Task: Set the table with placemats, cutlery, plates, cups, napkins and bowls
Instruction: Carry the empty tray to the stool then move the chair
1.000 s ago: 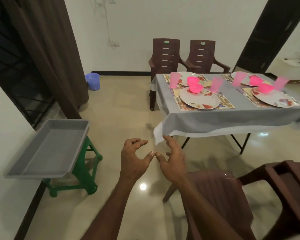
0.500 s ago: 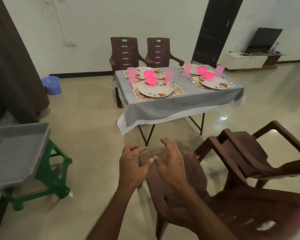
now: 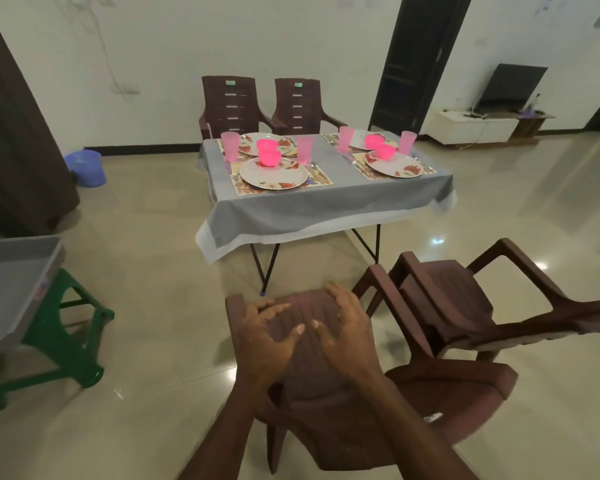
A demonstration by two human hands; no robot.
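Both hands, left hand [image 3: 269, 336] and right hand [image 3: 343, 327], are held with fingers spread and loosely curled, holding nothing. The set worktop [image 3: 326, 199] lies straight ahead, well apart; the right hand is judged marginally nearer.

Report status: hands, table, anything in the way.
Left hand and right hand open, empty, above near chair. Table laid: four plates, pink cups, bowls. Second chair tipped beside it.
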